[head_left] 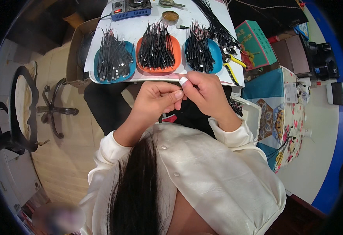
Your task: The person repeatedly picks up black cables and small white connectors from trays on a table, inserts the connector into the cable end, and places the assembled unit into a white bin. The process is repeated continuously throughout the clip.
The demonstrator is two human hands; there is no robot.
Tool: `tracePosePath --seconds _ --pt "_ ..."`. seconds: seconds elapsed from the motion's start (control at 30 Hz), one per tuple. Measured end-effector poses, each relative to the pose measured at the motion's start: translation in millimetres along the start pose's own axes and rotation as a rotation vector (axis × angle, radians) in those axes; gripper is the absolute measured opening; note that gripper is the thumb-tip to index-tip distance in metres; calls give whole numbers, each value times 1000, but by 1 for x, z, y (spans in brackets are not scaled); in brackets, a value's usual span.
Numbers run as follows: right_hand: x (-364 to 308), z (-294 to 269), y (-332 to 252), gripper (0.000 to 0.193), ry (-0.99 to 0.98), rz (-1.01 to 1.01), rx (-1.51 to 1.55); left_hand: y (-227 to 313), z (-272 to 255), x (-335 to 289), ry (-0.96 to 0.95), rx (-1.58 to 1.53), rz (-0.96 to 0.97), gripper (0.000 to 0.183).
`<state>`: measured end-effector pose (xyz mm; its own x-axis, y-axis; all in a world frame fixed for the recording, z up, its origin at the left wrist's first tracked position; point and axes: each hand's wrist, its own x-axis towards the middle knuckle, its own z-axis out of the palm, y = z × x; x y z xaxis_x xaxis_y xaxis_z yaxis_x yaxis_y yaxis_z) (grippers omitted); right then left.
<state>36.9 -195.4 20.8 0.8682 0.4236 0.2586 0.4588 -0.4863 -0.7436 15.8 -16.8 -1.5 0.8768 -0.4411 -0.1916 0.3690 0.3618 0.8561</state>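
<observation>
Over my lap, just off the table's near edge, my two hands meet at the fingertips. My left hand is closed in a pinch on a thin black cable, whose dark end shows below the fingers. My right hand is closed against it, a white wrap around one fingertip; what its fingers hold is mostly hidden. Beyond the hands stand a left blue tray, an orange tray and a right blue tray. Each holds a heap of short black cables with bare wire ends pointing away.
Yellow-handled pliers lie right of the trays, beside a long bundle of black cables. Farther back are a blue control box and a small round tin. A green box stands right; a wheeled chair base is at left.
</observation>
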Motion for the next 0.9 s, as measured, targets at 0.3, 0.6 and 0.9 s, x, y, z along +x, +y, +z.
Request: tracePosePath --seconds 0.3,0.6,0.9 --pt "-8 -43 -7 19 -188 6 -13 16 -10 -19 -44 -23 -51 16" --pt "-2 -33 -14 31 -65 -488 -174 19 -8 -22 -74 -4 -53 14" --pt "-1 -30 -12 20 -85 -445 -79 16 -3 -24 -38 61 -20 16"
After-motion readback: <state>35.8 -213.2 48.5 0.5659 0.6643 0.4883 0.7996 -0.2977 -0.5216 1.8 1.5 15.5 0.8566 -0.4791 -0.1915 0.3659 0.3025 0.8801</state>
